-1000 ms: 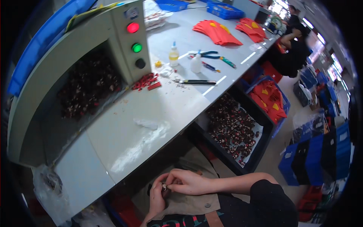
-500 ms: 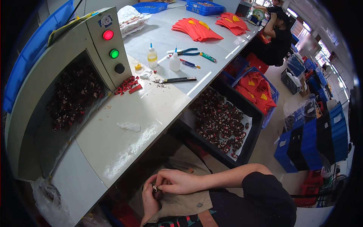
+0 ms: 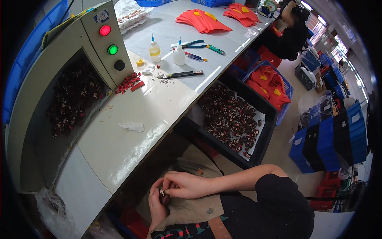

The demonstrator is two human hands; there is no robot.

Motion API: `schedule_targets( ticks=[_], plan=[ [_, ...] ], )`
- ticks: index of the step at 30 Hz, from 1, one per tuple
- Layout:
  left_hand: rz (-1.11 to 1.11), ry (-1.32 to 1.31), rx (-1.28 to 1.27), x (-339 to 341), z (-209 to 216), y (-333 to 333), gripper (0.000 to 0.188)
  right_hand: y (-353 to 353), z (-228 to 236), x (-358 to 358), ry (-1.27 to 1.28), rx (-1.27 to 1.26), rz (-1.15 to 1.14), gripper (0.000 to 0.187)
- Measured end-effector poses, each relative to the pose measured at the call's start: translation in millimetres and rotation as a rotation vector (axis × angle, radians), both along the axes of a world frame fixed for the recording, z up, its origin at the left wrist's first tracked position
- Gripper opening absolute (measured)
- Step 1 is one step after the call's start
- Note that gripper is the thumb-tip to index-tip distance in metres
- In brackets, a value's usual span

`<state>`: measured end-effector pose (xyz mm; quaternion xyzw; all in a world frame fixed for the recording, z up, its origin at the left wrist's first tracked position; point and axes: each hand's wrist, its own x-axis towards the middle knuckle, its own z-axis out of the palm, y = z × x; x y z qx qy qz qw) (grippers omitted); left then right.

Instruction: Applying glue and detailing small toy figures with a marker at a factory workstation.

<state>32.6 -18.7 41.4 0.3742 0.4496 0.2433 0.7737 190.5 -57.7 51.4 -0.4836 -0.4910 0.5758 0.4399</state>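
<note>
Close to my body, both hands meet around a small dark brown piece with a cream-coloured part. My left hand curls round it from below and the left, fingers closed. My right hand comes in from the right, thumb and fingertips pinched at its cream part. Most of the piece is hidden by the fingers, so its exact kind does not show. Below the hands lies a beige apron. Many similar dark pieces with cream and red parts lie in a black tray beyond my right arm.
A beige machine housing with lit buttons and a dark heap inside stands at the left. The table holds dropper bottles, pliers, a black-handled tool and red bits. Blue crates stand right; a person sits at the back.
The whole view has shifted slightly, with the table things sitting a little higher and further left. My hands stay together on the piece, and more of its cream part shows between the fingers.
</note>
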Motion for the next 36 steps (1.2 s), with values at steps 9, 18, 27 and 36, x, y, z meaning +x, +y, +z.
schedule_targets(
  ticks=[9,18,27,36],
  plan=[
    [-0.056,0.009,-0.018,-3.5,1.8,1.1,0.044,-4.6,6.6,-2.6,0.008,-0.010,-0.039,0.009],
    [-0.065,-0.056,0.048,-18.3,-17.3,5.5,0.043,2.3,-5.4,-10.1,0.026,0.004,-0.041,0.011],
    [-0.245,-0.088,0.246,-25.2,18.1,36.5,0.044,7.9,-2.9,-17.1,0.200,-0.049,-0.228,0.026],
    [-0.075,-0.115,0.559,-29.3,-14.4,9.8,0.045,-1.3,-9.0,-26.1,0.272,-0.034,-0.209,0.019]
  ],
)
